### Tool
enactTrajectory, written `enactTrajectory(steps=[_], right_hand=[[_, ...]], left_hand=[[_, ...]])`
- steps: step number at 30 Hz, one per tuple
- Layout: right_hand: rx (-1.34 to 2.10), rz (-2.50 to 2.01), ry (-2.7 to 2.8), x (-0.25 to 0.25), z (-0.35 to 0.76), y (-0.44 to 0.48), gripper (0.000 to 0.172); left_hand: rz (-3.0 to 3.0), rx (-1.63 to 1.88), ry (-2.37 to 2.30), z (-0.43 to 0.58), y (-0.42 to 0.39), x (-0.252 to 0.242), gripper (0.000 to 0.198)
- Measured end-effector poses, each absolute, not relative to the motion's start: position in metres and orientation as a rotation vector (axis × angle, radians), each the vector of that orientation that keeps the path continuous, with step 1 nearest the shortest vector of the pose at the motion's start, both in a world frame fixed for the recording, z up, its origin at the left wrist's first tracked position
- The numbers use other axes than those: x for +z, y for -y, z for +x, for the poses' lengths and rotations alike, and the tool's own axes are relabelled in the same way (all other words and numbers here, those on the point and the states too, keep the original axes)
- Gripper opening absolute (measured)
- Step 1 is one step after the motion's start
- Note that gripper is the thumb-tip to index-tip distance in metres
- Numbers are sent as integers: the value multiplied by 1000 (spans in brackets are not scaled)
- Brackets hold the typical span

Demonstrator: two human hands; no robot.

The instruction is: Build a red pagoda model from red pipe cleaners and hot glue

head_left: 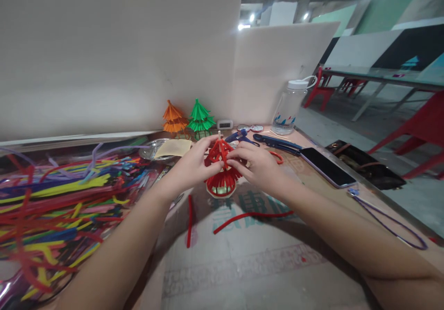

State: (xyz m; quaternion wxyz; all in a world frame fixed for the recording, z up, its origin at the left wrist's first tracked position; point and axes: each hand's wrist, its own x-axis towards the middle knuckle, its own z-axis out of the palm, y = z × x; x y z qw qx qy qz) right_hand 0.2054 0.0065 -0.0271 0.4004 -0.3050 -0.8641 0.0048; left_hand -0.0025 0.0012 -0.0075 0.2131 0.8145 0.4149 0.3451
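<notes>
Upright at the middle of the table is a small red pipe-cleaner tree on a round base, with a pale stem poking out at its top. From the left, my left hand has its thumb and fingers closed around the upper part of the tree. My right hand pinches at the tree's right side, thumb and fingertips together on a red strand. Exactly what sits between those fingertips is too small to make out. Nearer to me lie a short red pipe cleaner and a longer, curved red pipe cleaner.
Many coloured pipe cleaners fill the left side. Behind stand an orange tree, a green tree and a small digital timer. To the right are blue-handled pliers, a phone, a water bottle and a cord loop.
</notes>
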Motion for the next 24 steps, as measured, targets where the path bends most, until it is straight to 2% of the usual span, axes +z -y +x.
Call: enactTrajectory(steps=[8,11,14,17,19,24], right_hand=[[6,-761,2207,-25,205,-5,14],[65,-755,2201,-21,205,-1,16],[139,-768,2120,-15,207,3,20],[157,-821,2026,-9,211,3,21],[135,-848,1996,-7,214,1,18],[92,-877,2008,-6,219,-4,12]], left_hand=[[2156,796,-1033,-17,0,-2,72],[2078,843,-995,-23,-4,-2,71],[1993,1049,-1031,-23,-6,2,56],[1880,1411,-1125,-23,-6,7,21],[1858,1616,-1148,-25,-5,11,5],[1862,1673,-1123,-33,-5,12,15]])
